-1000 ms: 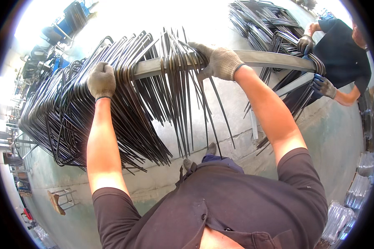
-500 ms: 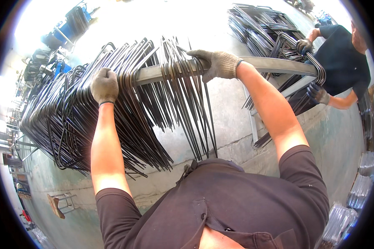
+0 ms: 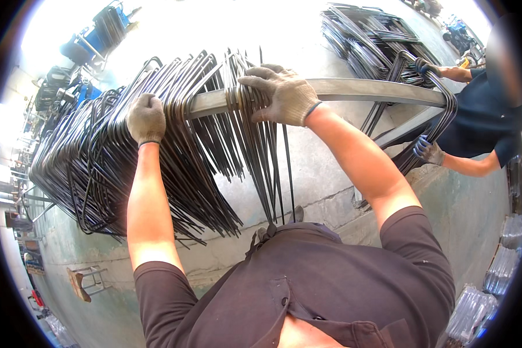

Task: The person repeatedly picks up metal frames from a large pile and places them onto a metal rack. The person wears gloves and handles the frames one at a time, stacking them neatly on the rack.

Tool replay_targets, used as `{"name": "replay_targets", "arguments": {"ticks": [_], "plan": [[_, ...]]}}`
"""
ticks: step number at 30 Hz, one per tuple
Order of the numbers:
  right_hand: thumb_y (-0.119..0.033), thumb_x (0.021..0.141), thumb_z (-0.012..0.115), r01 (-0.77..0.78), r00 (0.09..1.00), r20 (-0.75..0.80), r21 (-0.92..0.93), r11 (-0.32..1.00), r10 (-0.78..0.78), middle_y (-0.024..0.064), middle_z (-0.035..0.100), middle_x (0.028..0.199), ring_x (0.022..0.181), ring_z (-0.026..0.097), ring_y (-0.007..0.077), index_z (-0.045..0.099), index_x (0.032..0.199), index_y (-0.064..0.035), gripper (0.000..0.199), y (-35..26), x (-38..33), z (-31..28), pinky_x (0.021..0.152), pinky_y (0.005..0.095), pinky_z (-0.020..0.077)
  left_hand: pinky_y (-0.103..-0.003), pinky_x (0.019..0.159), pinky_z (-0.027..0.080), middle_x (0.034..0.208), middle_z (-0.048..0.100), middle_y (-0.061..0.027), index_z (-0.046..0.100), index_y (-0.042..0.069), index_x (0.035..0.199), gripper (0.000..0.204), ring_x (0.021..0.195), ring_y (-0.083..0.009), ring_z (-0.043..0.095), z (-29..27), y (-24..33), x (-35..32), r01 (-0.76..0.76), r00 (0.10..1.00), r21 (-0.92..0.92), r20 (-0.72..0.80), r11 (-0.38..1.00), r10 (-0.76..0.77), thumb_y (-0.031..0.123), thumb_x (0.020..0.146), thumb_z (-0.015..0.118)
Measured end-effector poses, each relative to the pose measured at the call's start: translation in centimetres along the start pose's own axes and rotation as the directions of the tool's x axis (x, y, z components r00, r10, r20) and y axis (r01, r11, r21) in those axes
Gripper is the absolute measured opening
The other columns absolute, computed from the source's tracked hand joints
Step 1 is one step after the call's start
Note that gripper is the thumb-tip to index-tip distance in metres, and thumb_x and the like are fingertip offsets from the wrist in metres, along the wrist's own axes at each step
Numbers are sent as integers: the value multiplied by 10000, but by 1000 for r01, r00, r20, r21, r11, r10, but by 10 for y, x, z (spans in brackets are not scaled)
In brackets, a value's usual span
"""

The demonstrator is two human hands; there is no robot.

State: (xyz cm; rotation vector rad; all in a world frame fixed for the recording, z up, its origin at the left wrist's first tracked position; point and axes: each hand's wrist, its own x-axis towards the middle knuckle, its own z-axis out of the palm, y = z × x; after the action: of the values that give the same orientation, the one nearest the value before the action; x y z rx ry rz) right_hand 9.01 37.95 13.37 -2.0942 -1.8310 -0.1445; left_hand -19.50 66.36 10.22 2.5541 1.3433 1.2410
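Observation:
Dark bent metal rods (image 3: 93, 156) hang packed together over a grey metal beam (image 3: 209, 104). My left hand (image 3: 146, 118), in a work glove, is closed at the bends of this pack. A smaller bunch of bent rods (image 3: 250, 124) hangs to the right, a short gap away. Against that bunch's right side presses my right hand (image 3: 281, 94), also gloved, its fingers spread and thumb apart. One single rod (image 3: 288, 168) hangs just right of the bunch.
At the beam's right end, a co-worker (image 3: 475, 116) in dark clothes holds several bent rods (image 3: 446, 104) with gloved hands. More bent rods (image 3: 371, 43) lie stacked at the back right. A small stool (image 3: 81, 284) stands at lower left; plastic-wrapped bundles (image 3: 472, 313) lie at lower right.
My right hand has moved left along the beam, and the smaller bunch has become tighter. My left hand has stayed put. The co-worker's lower hand has shifted left and down.

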Motion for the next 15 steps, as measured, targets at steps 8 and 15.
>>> {"name": "replay_targets", "arguments": {"ticks": [8, 15], "plan": [[-445, 804, 921, -33, 998, -45, 87, 996, 37, 25, 658, 1662, 1534, 599, 307, 711, 1527, -214, 788, 8, 3, 5, 1286, 441, 525, -519, 963, 600, 1042, 819, -150, 824, 74, 959, 196, 1035, -398, 758, 3, -8, -3, -57, 998, -27, -42, 998, 56, 224, 996, 703], [-351, 867, 861, -32, 995, -95, 80, 996, 40, 31, 743, 1504, 1377, 707, 323, 737, 1392, -226, 555, 20, -5, -1, 1168, 459, 604, -500, 957, 601, 1028, 822, -166, 830, 54, 985, 179, 1025, -401, 770, -1, -7, -3, -70, 997, -64, -45, 996, 67, 192, 993, 716]]}}
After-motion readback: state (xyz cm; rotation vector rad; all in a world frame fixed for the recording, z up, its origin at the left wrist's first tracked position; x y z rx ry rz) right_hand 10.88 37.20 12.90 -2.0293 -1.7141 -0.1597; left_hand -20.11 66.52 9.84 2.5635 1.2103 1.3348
